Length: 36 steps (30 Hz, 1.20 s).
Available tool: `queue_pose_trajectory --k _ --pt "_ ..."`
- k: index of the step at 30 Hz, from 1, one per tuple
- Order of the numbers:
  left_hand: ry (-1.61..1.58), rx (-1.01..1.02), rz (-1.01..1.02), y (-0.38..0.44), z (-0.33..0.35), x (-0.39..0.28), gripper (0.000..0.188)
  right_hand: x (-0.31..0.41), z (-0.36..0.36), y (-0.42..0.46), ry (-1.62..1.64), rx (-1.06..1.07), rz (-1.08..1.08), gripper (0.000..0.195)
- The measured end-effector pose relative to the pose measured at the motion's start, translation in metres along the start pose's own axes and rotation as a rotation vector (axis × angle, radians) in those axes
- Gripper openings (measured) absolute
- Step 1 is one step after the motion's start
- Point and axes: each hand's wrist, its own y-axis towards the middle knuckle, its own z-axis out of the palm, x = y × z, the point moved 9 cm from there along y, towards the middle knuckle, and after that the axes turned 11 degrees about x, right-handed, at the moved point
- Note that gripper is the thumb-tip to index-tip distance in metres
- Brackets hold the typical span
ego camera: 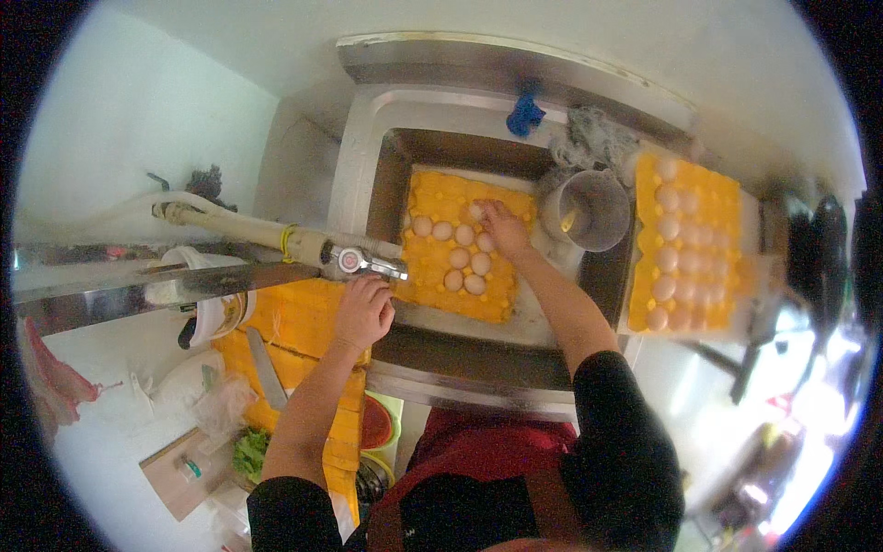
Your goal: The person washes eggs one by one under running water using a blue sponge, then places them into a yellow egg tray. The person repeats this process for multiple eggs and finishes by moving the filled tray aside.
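Observation:
In the sink lies a yellow egg tray (pixel 428 193) with several pale eggs (pixel 460 258) in its cups. My right hand (pixel 505 229) reaches over the tray, its fingers around an egg (pixel 477 211) near the far side. My left hand (pixel 364 312) is beside the sink's left rim, fingers bent together, just below a chrome faucet (pixel 365 263). Whether it touches the faucet or holds anything is hidden. A clear plastic pitcher (pixel 599 207) with something yellow in it stands right of the tray.
A fuller yellow egg tray (pixel 641 269) sits right of the sink (pixel 345 200). A blue cloth (pixel 525 116) and a crumpled clear bag (pixel 593 138) lie on the back rim. On the left, a knife (pixel 265 368) rests on a yellow cutting board (pixel 296 331), near leafy greens (pixel 251 452).

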Motion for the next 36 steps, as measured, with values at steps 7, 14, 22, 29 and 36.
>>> queue_pose_trajectory --k 7,14,22,29,36 --pt "-0.003 -0.047 0.013 0.0 0.015 0.005 0.019 -0.01 0.001 -0.053 1.368 -0.188 0.153 0.039" --pt "0.021 0.034 0.011 -0.006 0.008 -0.005 0.007 0.078 -0.111 -0.157 2.342 0.322 -0.116 0.044" --pt "0.056 0.004 0.01 -0.011 0.0 -0.007 0.007 -0.1 -0.323 -0.251 0.778 -0.562 0.468 0.04" --pt "0.041 0.02 0.013 -0.002 -0.002 -0.013 0.007 -0.179 -0.385 -0.242 -0.311 -0.429 0.823 0.038" --pt "0.038 -0.007 0.006 -0.002 -0.016 -0.019 0.007 -0.191 -0.38 -0.214 -0.394 -0.102 0.925 0.034"
